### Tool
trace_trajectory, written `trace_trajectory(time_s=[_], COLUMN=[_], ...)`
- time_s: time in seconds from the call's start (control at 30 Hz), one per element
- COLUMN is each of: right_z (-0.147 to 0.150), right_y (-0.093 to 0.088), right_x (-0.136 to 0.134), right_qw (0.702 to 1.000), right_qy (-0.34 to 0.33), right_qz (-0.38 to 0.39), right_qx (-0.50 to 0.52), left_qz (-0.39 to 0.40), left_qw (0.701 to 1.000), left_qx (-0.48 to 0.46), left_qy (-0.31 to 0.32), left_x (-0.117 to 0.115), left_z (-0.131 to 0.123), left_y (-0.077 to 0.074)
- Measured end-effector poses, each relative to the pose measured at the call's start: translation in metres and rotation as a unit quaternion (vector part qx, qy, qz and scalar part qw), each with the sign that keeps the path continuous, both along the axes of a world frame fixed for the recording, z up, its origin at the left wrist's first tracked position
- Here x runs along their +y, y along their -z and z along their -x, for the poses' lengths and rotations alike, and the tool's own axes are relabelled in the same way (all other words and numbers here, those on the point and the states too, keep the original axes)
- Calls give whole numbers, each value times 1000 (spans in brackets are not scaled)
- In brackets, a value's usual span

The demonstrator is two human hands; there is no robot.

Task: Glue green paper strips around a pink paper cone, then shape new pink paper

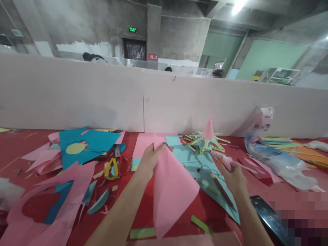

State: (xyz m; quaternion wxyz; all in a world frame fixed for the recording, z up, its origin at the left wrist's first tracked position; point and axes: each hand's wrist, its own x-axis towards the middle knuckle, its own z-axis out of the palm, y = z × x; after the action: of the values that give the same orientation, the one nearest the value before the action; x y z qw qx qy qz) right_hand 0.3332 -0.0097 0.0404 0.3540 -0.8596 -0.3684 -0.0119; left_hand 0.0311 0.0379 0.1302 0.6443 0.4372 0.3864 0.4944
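Near the middle of the table, my left hand (150,159) is closed on the upper part of a pink paper cone (171,186). The cone's wide end flares towards me, its tip pointing away. To the right, my right hand (235,176) is wrapped round a small pink and white glue gun (222,157), whose nozzle points left, with a pale stick out of its back. Just behind the gun stands a smaller pink cone (208,129) on a ring of green strips (202,147). Light blue paper (217,186) lies between my hands, with a dark pencil-like stick (222,191) on it.
Yellow-handled scissors (111,169) lie left of my left arm among paper scraps. Cut pink (69,212) and blue paper (99,140) cover the left side. A plastic bag (279,160) and a phone (269,218) lie right. A white partition (102,95) borders the table's back.
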Motion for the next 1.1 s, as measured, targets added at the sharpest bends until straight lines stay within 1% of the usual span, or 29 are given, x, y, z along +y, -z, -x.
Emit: trace_trajectory(time_s=[0.03, 0.07, 0.17, 0.23, 0.27, 0.33, 0.4, 0.5, 0.6, 0.7, 0.8, 0.93, 1.1], right_z=[7, 16, 53, 80, 91, 109, 119, 121, 116, 114, 115, 116, 119], right_y=[-9, -19, -46, -56, -57, -54, -44, -28, -19, -15, -14, -14, -9], right_x=[-4, -9, -22, -30, -32, -36, -36, -34, -33, -33, -33, -34, -34], right_qw=[1000, 1000, 999, 998, 996, 991, 987, 984, 979, 973, 969, 969, 970], right_qy=[4, 6, 4, -31, -51, -101, -134, -130, -127, -129, -137, -138, -150], right_qz=[6, -4, -31, -63, -73, -81, -72, -71, -97, -107, -96, -92, -101], right_qx=[17, 18, 4, -4, -10, -24, -44, -94, -125, -159, -180, -180, -162], left_qz=[-8, -16, -31, -33, -36, -40, -37, -20, -6, -7, -7, -3, -13], left_qw=[1000, 1000, 999, 999, 999, 998, 998, 999, 999, 998, 999, 999, 999], left_qx=[1, 4, 17, 23, 26, 29, 24, 15, 30, 32, 26, 21, 23], left_qy=[2, 2, -6, -15, -20, -26, -33, -38, -45, -44, -46, -50, -41], left_x=[1, 1, 4, 6, 7, 9, 11, 12, 12, 11, 12, 14, 13], left_z=[1, 2, 5, 5, 5, 5, 5, 6, 5, 2, 0, 0, -1], left_y=[1, 3, 8, 11, 12, 14, 15, 14, 12, 14, 19, 23, 23])
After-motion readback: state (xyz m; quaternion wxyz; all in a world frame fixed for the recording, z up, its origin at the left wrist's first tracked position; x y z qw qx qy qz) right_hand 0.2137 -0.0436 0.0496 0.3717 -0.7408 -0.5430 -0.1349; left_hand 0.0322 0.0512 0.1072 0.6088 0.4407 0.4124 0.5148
